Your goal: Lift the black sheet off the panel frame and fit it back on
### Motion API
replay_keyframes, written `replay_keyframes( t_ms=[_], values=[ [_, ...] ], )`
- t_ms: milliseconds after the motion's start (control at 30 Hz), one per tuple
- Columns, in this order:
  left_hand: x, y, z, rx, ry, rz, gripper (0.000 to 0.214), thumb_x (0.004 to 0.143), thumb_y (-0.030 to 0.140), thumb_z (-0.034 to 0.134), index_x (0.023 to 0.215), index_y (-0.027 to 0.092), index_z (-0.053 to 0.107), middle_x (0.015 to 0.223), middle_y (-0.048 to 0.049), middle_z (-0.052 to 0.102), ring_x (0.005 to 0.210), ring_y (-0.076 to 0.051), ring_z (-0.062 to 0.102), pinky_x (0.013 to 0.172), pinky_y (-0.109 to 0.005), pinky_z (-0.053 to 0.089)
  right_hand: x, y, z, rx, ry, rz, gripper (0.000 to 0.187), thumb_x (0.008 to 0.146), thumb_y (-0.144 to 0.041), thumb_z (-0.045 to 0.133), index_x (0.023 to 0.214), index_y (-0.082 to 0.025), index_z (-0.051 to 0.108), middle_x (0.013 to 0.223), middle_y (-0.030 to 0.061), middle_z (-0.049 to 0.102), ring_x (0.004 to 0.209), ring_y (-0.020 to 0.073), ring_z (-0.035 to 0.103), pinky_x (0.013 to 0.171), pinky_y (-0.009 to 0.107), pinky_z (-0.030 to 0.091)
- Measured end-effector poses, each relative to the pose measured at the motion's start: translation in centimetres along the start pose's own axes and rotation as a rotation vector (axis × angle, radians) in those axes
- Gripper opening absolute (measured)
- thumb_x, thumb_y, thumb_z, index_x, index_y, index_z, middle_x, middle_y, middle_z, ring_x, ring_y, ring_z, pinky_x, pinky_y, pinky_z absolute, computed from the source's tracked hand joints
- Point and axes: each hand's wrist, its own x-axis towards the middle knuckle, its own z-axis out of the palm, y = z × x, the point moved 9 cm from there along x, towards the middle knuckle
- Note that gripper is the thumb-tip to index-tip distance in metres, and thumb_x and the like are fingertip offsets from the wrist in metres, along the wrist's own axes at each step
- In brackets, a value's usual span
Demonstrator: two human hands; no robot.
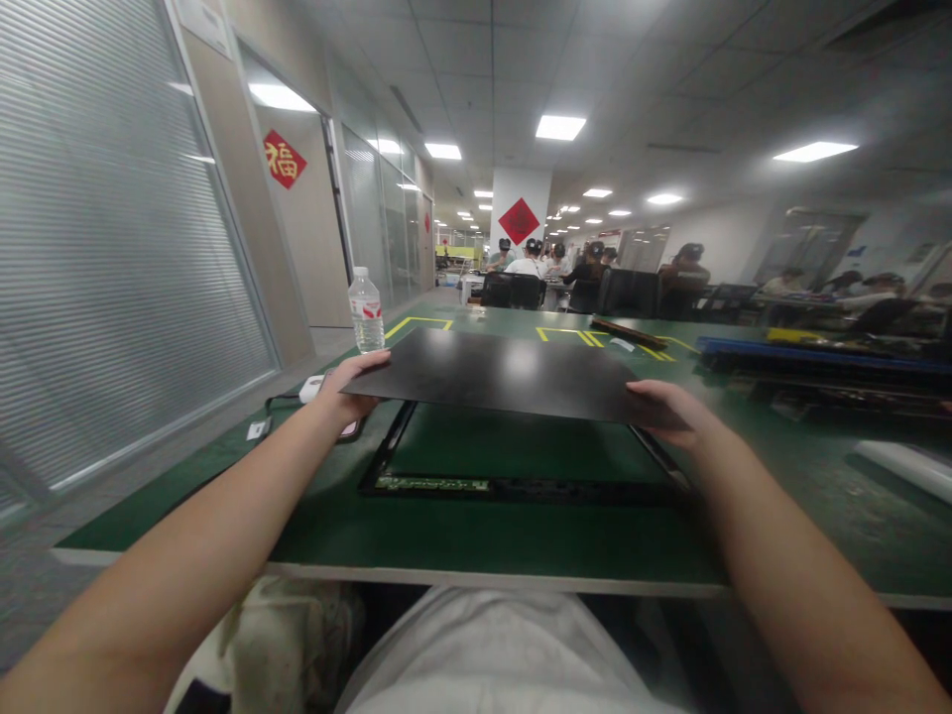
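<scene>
From the head view, here is the dark panel (491,382), right between the two hands, held tilted above the green table (476,540), with a black frame (580,491) lying beneath it! The left hand (355,385) pinches one end, the right hand (673,409) pinches the other, and the sheet spans the whole gap, hiding the frame's far side; whether its far edge touches anything, one cannot tell. A narrow circuit board (431,484) shows on the frame's near left. Now to the writing: a red diamond on the door (286,159) carries the gold character 福, plain to read, while the red diamond on the pillar (519,221) is too small to make out, and so is the red-and-white label on the water bottle (367,315) standing just beyond the left hand. And the pose: both bare forearms reach forward from the lower corners, converging on the sheet, thumbs on top, the right hand's fingers mostly hidden underneath
</scene>
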Motion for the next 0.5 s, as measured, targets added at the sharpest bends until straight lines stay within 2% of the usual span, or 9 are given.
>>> replay_keyframes(
  t_ms=[100,167,267,400,500],
  values=[
    [-0.2,0.6,0.4,0.005,-0.037,0.047,0.013,0.066,0.007,0.067,0.078,0.012,0.070,0.060,-0.0038,0.070,0.048,-0.016,0.065,0.048,-0.022,0.054,0.2,2.1,0.9,-0.019,-0.079,0.185,0.018,0.085,-0.022,0.051,0.090,-0.017,0.068,0.072,0.0072,0.073,0.063,0.0190,0.068,0.066,0.030,0.056],
    [-0.5,0.9,0.9,0.028,-0.068,0.074,0.015,0.065,0.007,0.068,0.078,0.014,0.071,0.059,-0.0022,0.070,0.046,-0.015,0.063,0.046,-0.021,0.052,0.4,2.8,1.1,-0.019,-0.107,0.240,0.021,0.087,-0.022,0.048,0.091,-0.015,0.068,0.072,0.0083,0.073,0.063,0.0195,0.069,0.067,0.031,0.056],
    [-0.9,1.0,1.4,0.075,-0.090,0.088,0.019,0.062,0.008,0.069,0.079,0.016,0.072,0.059,-0.0010,0.070,0.046,-0.015,0.062,0.047,-0.022,0.051,1.0,3.0,0.5,0.003,-0.072,0.218,0.021,0.089,-0.019,0.046,0.088,-0.015,0.066,0.068,0.0072,0.072,0.061,0.0184,0.068,0.067,0.030,0.056],
    [-1.3,0.9,1.8,0.111,-0.093,0.088,0.023,0.061,0.011,0.070,0.083,0.016,0.073,0.063,-0.0013,0.071,0.048,-0.014,0.062,0.049,-0.021,0.050,1.8,2.7,-1.3,-0.046,0.064,0.136,0.016,0.087,-0.012,0.050,0.079,-0.015,0.063,0.062,0.0044,0.068,0.053,0.0131,0.062,0.056,0.022,0.052],
    [-1.4,0.7,1.9,0.129,-0.078,0.087,0.029,0.059,0.010,0.070,0.087,0.013,0.072,0.069,-0.0026,0.073,0.052,-0.014,0.065,0.049,-0.021,0.050,1.9,2.4,-2.3,-0.148,0.154,0.096,0.009,0.085,-0.014,0.057,0.078,-0.014,0.063,0.063,0.0048,0.066,0.051,0.0115,0.060,0.050,0.020,0.049]
  ],
)
